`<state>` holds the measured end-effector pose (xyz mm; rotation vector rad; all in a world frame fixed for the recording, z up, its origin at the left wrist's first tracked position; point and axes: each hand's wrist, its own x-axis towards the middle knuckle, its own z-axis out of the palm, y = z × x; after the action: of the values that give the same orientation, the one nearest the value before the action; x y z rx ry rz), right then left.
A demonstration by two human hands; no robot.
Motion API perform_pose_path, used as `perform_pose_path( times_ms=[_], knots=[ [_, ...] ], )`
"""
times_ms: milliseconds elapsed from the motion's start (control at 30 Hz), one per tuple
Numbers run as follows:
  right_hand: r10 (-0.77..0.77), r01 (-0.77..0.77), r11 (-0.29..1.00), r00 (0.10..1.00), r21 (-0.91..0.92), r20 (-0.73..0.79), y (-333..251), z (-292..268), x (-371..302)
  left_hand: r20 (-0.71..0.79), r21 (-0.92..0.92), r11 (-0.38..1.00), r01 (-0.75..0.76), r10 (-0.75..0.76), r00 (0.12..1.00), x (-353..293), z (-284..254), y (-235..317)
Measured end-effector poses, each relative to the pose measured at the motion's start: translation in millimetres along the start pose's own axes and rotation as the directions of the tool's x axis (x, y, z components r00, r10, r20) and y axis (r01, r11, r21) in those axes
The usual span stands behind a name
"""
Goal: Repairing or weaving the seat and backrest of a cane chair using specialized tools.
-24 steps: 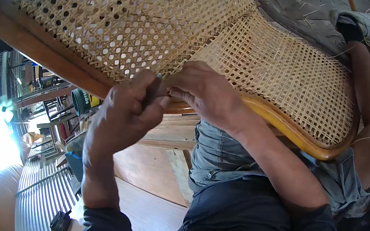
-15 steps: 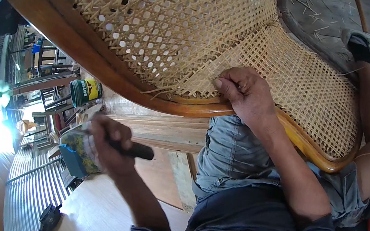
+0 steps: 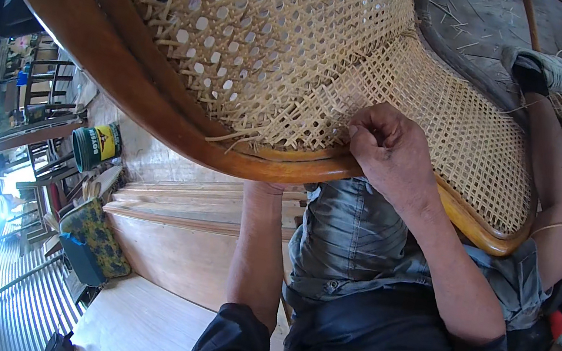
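Cane webbing point(image 3: 304, 44) pinched by right hand point(image 3: 387, 149); left hand hidden under chair frame point(image 3: 156, 116).

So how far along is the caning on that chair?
Most of the cane web looks woven across the frame. The right hand pinches strands at the web's edge; the left hand is hidden under the frame. Loose ends stick out by the rim, not yet tidied.
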<state>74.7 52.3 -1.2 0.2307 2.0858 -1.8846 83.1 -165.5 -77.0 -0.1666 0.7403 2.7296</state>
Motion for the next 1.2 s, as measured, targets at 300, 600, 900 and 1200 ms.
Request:
perform_pose_path(
  times_ms=[300, 600, 900, 1200],
  knots=[
    [-0.291, 0.247, 0.878, 0.956, -0.41, -0.046, -15, 15, 6, 0.011, 0.099, 0.994, -0.042, 0.041, 0.999, 6, -13, -6],
    [-0.331, 0.304, 0.865, 0.944, -0.398, 0.001, -22, 11, 7, 0.027, 0.209, 0.974, -0.084, 0.08, 0.996, 10, -17, -13],
    [-0.658, 0.518, 0.595, 0.753, -0.615, -0.002, -14, 8, 13, 0.039, 0.337, 0.934, -0.115, 0.108, 0.993, 12, -22, -4],
    [-0.575, 0.512, 0.786, 0.811, -0.347, -0.104, -3, -5, 12, 0.04, 0.475, 0.871, -0.127, 0.122, 0.992, 1, -27, 8]
  ],
)
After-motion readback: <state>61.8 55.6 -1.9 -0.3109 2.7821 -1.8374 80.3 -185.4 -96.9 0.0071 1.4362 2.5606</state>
